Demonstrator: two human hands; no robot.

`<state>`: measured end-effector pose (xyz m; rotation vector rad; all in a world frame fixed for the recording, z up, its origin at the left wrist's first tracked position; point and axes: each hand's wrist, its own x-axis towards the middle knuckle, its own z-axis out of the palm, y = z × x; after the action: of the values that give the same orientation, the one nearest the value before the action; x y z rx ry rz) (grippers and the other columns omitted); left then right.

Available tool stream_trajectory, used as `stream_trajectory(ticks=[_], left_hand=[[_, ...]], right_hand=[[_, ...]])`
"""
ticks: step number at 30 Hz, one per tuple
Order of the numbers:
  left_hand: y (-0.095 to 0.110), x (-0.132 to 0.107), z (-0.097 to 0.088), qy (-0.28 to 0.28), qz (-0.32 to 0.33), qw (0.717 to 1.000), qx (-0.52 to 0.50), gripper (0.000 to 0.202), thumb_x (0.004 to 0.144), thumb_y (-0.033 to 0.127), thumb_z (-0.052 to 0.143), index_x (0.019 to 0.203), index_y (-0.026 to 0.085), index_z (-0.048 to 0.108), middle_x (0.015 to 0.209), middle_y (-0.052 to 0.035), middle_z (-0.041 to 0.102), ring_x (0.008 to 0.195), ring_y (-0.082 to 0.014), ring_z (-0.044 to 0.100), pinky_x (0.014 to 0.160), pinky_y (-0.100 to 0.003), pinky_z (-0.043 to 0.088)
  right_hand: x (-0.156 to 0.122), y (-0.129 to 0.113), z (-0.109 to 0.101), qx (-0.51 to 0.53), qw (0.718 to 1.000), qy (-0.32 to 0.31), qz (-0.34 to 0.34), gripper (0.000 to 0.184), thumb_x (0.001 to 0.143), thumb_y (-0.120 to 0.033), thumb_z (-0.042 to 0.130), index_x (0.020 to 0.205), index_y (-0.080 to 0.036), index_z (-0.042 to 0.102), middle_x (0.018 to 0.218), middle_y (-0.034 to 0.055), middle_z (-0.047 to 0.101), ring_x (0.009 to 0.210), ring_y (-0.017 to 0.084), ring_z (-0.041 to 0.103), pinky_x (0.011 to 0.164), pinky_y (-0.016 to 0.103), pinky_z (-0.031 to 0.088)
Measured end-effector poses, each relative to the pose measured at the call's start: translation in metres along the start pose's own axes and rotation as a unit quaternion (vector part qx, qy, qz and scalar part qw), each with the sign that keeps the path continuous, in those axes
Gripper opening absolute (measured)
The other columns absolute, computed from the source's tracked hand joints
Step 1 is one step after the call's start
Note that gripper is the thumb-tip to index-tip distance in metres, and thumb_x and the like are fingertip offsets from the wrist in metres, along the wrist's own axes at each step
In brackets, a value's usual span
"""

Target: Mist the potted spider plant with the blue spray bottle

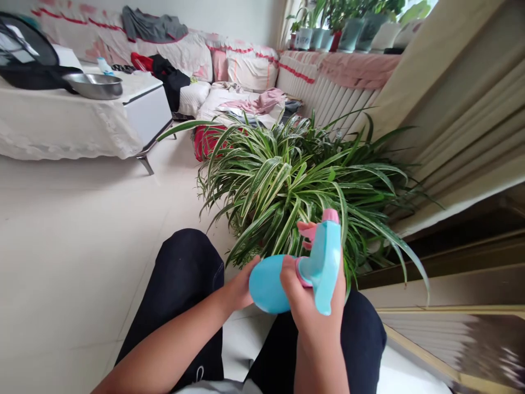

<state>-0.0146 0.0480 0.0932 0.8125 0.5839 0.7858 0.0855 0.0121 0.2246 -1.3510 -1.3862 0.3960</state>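
A light blue spray bottle [268, 284] with a pink nozzle and pink trigger is tilted in front of me, above my knees. My right hand [318, 306] is wrapped round its neck below the spray head, the thumb lying along the near side. At the bottle's base, my left hand [244, 284] grips from the left, its fingers partly hidden behind the bottle. Just beyond both hands spreads a large spider plant [287, 180] with long, white-striped green leaves. The nozzle points up and forward over its leaves. The plant's pot is hidden by the foliage.
To the left, a low table [61, 128] with a white cloth bears a metal bowl [94, 86]. A sofa [197, 57] with clothes runs along the back. Potted plants [353, 33] line the windowsill above a radiator [340, 87]. A curtain [463, 109] hangs close at the right.
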Motion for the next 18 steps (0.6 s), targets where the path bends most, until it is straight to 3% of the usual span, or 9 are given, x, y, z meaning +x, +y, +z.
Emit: stream_trajectory(ticks=[1, 4, 7, 12, 16, 18], left_hand=[[0.001, 0.000, 0.001, -0.013, -0.001, 1.000, -0.024, 0.075, 0.097, 0.041, 0.001, 0.120, 0.006, 0.063, 0.108, -0.0069, 0.073, 0.120, -0.0252, 0.058, 0.087, -0.041, 0.045], [0.016, 0.005, 0.006, -0.056, -0.039, 0.995, -0.077, 0.066, 0.090, 0.064, 0.038, 0.128, 0.015, 0.060, 0.122, -0.0136, 0.069, 0.119, -0.0249, 0.061, 0.090, -0.035, 0.050], [0.044, 0.020, 0.021, -0.092, -0.045, 0.994, -0.033, 0.067, 0.088, 0.065, 0.044, 0.129, 0.014, 0.058, 0.117, -0.0162, 0.068, 0.101, -0.0261, 0.067, 0.077, -0.035, 0.054], [0.084, 0.073, 0.057, -0.094, -0.051, 0.994, 0.008, 0.074, 0.081, 0.057, 0.062, 0.140, 0.016, 0.044, 0.106, -0.0131, 0.064, 0.085, -0.0210, 0.065, 0.072, -0.037, 0.056], [0.089, 0.121, 0.076, -0.107, -0.043, 0.992, 0.042, 0.098, 0.074, 0.061, 0.069, 0.152, 0.028, 0.020, 0.119, -0.0132, 0.057, 0.085, -0.0194, 0.064, 0.071, -0.037, 0.057], [0.084, 0.138, 0.078, -0.131, -0.052, 0.987, 0.075, 0.109, 0.067, 0.063, 0.074, 0.152, 0.026, 0.018, 0.108, -0.0108, 0.059, 0.077, -0.0173, 0.063, 0.068, -0.036, 0.056]], right_hand=[[0.006, 0.000, -0.004, -0.002, 1.000, 0.019, -0.002, 0.054, 0.076, -0.023, 0.060, 0.129, -0.022, 0.050, 0.126, 0.0119, 0.059, 0.110, 0.028, 0.060, 0.088, 0.044, 0.051], [0.031, -0.003, -0.020, 0.013, 0.999, 0.041, -0.010, 0.061, 0.078, -0.026, 0.061, 0.137, -0.023, 0.045, 0.126, 0.0110, 0.060, 0.110, 0.027, 0.060, 0.090, 0.044, 0.050], [0.068, -0.003, -0.042, -0.007, 0.999, 0.046, -0.001, 0.047, 0.079, -0.030, 0.064, 0.125, -0.025, 0.056, 0.120, 0.0073, 0.065, 0.098, 0.025, 0.064, 0.087, 0.043, 0.051], [0.138, 0.018, -0.074, 0.000, 0.999, 0.031, -0.012, 0.051, 0.081, -0.033, 0.065, 0.130, -0.028, 0.055, 0.120, 0.0055, 0.067, 0.111, 0.026, 0.062, 0.098, 0.045, 0.047], [0.179, 0.047, -0.090, 0.000, 0.999, 0.034, 0.008, 0.047, 0.080, -0.034, 0.066, 0.127, -0.029, 0.059, 0.122, 0.0053, 0.067, 0.113, 0.027, 0.062, 0.096, 0.044, 0.049], [0.191, 0.061, -0.094, 0.003, 0.999, 0.037, 0.013, 0.053, 0.080, -0.034, 0.065, 0.132, -0.030, 0.056, 0.120, 0.0051, 0.068, 0.110, 0.027, 0.063, 0.092, 0.041, 0.051]])
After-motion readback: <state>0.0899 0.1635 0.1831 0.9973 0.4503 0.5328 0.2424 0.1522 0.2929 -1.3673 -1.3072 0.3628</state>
